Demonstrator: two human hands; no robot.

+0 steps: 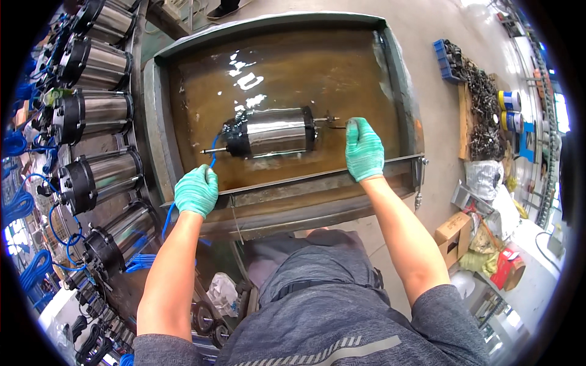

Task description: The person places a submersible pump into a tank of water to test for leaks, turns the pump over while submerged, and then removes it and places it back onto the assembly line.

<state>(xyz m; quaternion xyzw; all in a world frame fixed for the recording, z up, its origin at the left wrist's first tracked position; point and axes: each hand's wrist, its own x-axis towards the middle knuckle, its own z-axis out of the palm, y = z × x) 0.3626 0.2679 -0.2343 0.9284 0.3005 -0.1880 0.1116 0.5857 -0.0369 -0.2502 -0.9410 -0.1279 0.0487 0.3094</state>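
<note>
A shiny steel motor-like cylinder (276,135) with black end caps lies on its side in brownish water in a metal tank (160,116). Thin rods stick out at both of its ends. From its left end a blue cable (213,160) runs down to my left hand (196,190), which wears a green glove and is closed around it at the tank's near edge. My right hand (365,150), also gloved, is over the water to the right of the cylinder. Its fingers pinch the end of a thin metal rod (337,127) beside the cylinder's shaft.
Along the left stands a row of similar steel cylinders (101,116) with coiled blue cables (35,271). A metal bar (317,181) crosses the tank's near side. To the right are a blue crate (447,61), dark metal parts (482,107), paint-like buckets (510,111) and a cardboard box (453,235).
</note>
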